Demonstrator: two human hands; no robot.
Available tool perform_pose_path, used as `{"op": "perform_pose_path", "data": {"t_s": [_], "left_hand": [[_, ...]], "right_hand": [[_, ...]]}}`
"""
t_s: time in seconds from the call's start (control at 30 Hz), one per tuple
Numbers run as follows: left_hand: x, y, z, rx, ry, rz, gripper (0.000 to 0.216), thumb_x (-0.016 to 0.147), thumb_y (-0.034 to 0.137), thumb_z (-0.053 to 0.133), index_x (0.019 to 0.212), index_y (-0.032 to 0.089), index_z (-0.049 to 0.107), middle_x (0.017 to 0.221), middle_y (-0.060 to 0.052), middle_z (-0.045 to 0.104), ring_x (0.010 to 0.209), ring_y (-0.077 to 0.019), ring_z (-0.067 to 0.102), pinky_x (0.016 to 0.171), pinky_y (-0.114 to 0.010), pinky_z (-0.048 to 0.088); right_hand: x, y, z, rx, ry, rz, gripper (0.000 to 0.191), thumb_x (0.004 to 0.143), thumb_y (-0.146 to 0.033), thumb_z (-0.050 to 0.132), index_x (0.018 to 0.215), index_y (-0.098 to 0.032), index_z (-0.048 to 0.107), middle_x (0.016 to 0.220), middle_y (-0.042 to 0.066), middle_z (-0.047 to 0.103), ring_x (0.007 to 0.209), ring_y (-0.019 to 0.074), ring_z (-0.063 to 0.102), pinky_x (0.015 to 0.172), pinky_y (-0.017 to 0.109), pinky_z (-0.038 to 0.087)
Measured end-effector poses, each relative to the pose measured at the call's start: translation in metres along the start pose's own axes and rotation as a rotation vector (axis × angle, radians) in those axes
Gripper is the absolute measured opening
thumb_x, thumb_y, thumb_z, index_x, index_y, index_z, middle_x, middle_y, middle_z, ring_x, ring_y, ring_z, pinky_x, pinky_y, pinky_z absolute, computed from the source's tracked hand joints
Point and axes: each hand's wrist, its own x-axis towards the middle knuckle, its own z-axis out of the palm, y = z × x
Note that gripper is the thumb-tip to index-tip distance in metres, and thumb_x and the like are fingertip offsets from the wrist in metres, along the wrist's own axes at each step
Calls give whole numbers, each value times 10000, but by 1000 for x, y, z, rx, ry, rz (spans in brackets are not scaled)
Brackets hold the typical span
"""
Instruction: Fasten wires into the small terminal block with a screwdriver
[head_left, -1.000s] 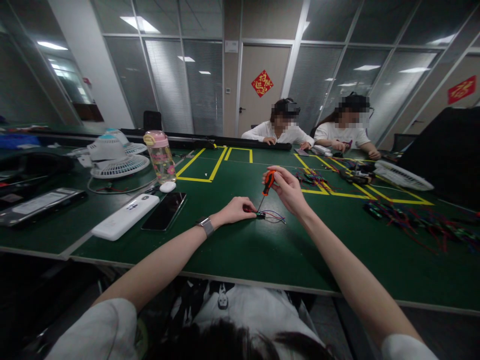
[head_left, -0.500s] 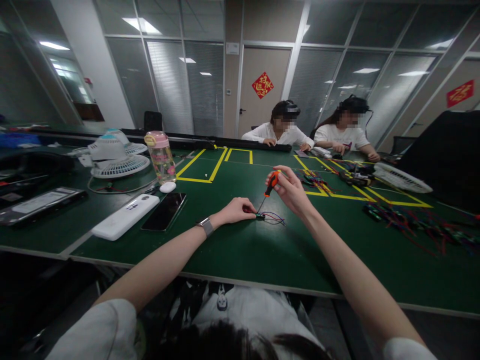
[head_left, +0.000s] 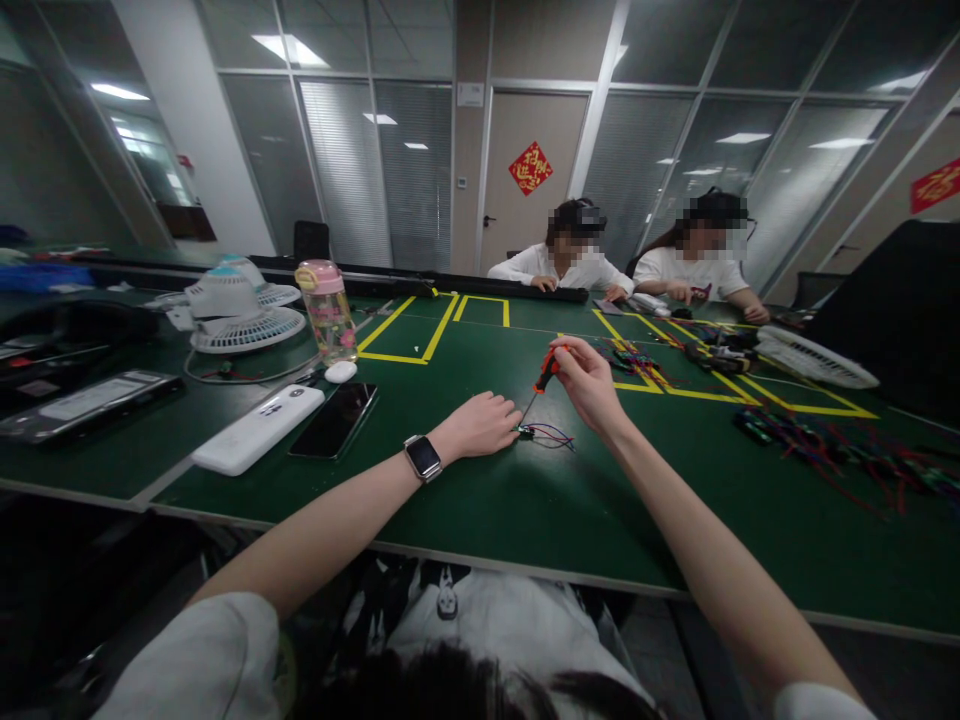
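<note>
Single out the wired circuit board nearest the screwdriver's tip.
The lone circuit board at the left hand; the tangled heaps of wired boards lie farther right.

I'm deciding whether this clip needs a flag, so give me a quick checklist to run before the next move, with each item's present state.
1. Screwdriver held by its handle in the right hand: ok.
2. Small circuit board steadied by the left hand: cannot tell; the fingertips are at its edge, but their grip is hidden.
3. Screwdriver's lower end seated on the board: cannot tell; too small.
4. Thin wires away from the screwdriver's shaft: ok; they trail off to the right.
5. Black phone apart from the left hand: ok.
6. Bottle upright: ok.
</note>
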Motion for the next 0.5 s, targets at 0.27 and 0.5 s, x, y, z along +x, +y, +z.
{"op": "perform_pose_path", "data": {"t_s": [0.27,0.5], "left_hand": [[-4,9,-1,144,-58,-154,295,998,390,454,971,153,629,954,-113,645,885,-255,598,739,-358,367],[-4,9,-7,113,-73,-160,277,996,379,470,986,173,655,980,-107,647,911,-253,595,740,-350,354]], "right_hand": [[1,1,0,-117,-20,-70,226,824,-396,675,1009,-268,649,781,-23,606,705,122,574,689,268,489],[-1,0,1,-53,-41,-41,183,849,-406,655,964,-265,635,919,4,660,835,142,650,772,303,527]]}}
